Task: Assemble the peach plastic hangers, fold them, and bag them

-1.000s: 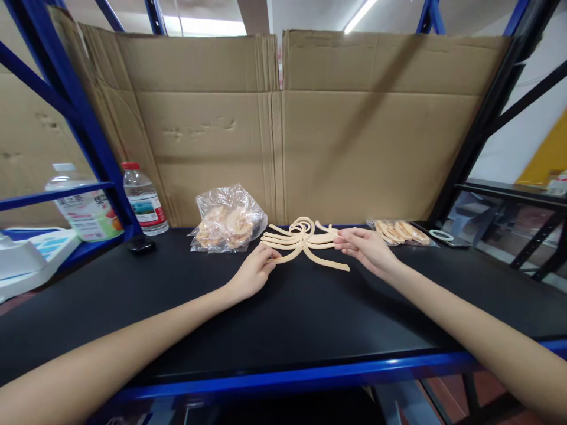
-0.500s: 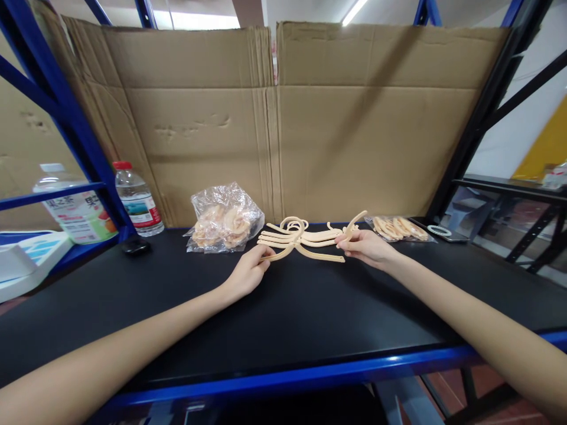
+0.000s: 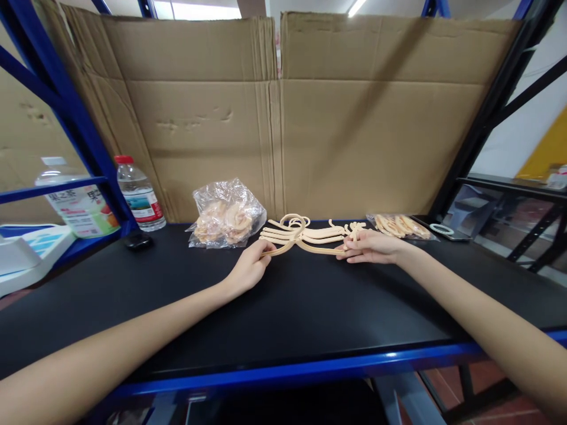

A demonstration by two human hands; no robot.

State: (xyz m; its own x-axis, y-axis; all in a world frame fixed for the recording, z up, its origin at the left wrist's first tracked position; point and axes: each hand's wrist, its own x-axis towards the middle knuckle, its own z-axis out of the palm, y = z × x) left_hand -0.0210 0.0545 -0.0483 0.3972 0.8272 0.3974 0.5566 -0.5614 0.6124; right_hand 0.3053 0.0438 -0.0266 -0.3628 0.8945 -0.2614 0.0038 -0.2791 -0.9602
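Observation:
Several beige cords [image 3: 321, 239] lie side by side across the middle of the black tabletop, with curled loops [image 3: 295, 221] at their centre. Two front strands bow out from there towards me. My left hand [image 3: 245, 268] pinches the end of the front left strand between thumb and fingers. At the other side, my right hand [image 3: 374, 246] has its fingers closed at the tip of the front right strand. A small bunch of cord ends [image 3: 353, 227] sits just behind the right fingers and is partly covered by them.
Behind the cords stands a cardboard wall [image 3: 376, 130]. A clear plastic bag [image 3: 228, 218] with pale coils is at left, and a flatter bag [image 3: 401, 225] at right. Further left are a red-capped bottle [image 3: 142, 200] and a black mouse [image 3: 138, 241]. A pale ring [image 3: 442, 229] lies far right.
My right hand has brought down the raised strand end and now holds the front right strand's tip. My left hand keeps its pinch. The view has shifted slightly.

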